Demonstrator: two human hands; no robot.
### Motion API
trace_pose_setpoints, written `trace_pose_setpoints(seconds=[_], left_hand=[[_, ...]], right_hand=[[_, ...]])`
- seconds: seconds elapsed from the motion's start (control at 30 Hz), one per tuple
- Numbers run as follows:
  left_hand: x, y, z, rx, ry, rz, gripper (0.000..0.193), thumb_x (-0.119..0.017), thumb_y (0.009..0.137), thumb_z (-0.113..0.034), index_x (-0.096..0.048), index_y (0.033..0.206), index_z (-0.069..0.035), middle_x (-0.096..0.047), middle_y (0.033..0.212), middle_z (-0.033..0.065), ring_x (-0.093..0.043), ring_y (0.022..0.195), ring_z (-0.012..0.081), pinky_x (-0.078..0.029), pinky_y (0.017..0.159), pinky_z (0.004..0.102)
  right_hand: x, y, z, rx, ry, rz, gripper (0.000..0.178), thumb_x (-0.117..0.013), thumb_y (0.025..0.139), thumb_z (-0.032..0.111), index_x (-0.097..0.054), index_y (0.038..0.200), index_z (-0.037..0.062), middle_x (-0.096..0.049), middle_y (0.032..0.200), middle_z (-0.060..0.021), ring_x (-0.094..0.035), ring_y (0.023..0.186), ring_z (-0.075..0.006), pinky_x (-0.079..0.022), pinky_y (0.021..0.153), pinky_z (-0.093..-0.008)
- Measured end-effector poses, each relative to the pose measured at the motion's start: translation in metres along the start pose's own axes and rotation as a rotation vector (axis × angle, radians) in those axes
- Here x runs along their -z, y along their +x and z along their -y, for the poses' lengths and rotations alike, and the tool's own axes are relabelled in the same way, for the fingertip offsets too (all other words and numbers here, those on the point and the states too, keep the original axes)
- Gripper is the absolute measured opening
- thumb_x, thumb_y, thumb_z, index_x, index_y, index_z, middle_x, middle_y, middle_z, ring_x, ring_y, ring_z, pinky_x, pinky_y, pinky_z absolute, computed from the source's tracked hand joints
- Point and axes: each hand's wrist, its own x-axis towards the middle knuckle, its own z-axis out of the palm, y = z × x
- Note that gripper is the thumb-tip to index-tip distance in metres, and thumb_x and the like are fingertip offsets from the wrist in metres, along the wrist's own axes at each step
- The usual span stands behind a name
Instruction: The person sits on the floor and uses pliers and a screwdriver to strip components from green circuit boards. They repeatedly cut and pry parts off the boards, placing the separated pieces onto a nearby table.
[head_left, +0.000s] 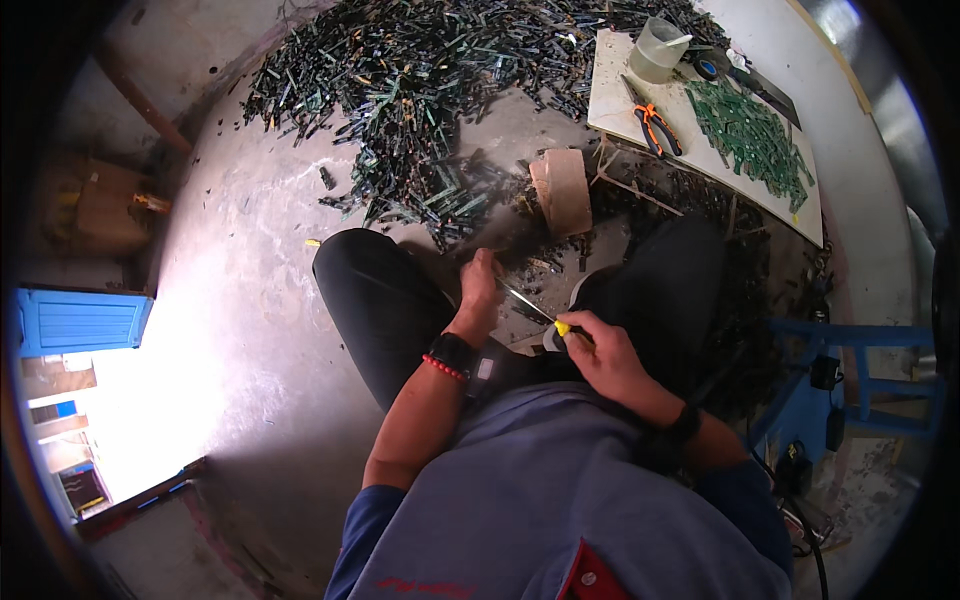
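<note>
My right hand (610, 362) is closed around the yellow and black handle of a screwdriver (532, 305). Its thin metal shaft slants up and left toward my left hand (479, 292). That hand is closed, with fingers curled between my knees; what it grips is too small and hidden to make out. The shaft's tip ends close beside those fingers, and I cannot tell if it touches anything. Beyond both hands lies a large heap of small dark green and black strips (400, 140). A tan block (563, 193) stands just past my hands.
A white board (607, 85) at the far right bears orange-handled pliers (652, 125), a translucent plastic cup (655, 62) and a pile of green strips (750, 135). A blue stool frame (870, 385) with cables is at right. Cardboard boxes (110, 205) stand left, near a bright doorway.
</note>
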Motion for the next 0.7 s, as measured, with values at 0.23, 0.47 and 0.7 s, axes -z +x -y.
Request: trace_pose_setpoints(seconds=[0.23,0.47,0.7], left_hand=[[-0.002,-0.010,-0.009,-0.058,0.031,-0.046,0.034,-0.049,0.082,-0.037,-0.048,0.062,-0.010,-0.035,0.055,-0.0004,-0.034,0.048,0.0124,-0.025,0.042,0.0273],[-0.003,-0.017,-0.010,-0.083,-0.005,-0.001,0.036,-0.048,0.085,-0.037,-0.049,0.062,-0.009,-0.037,0.055,-0.0002,-0.032,0.044,0.0114,-0.024,0.040,0.0274],[0.001,-0.006,-0.007,-0.095,0.027,-0.026,0.037,-0.046,0.087,-0.036,-0.051,0.065,-0.008,-0.042,0.057,0.0014,-0.037,0.047,0.0116,-0.027,0.040,0.0276]], right_hand=[[-0.003,-0.004,-0.005,-0.412,0.593,0.113,0.024,-0.052,0.091,0.012,-0.055,0.113,0.0051,-0.055,0.072,-0.0043,-0.045,0.052,-0.0078,-0.038,0.045,-0.0237],[0.012,-0.004,-0.010,-0.647,1.059,0.315,0.032,-0.050,0.094,0.015,-0.049,0.125,0.0067,-0.051,0.078,-0.0033,-0.035,0.049,-0.0031,-0.028,0.043,-0.0168],[-0.016,-0.004,-0.006,0.116,0.011,-0.065,0.026,-0.056,0.087,0.007,-0.056,0.112,0.0004,-0.056,0.067,-0.0104,-0.051,0.057,-0.0101,-0.043,0.053,-0.0267]])
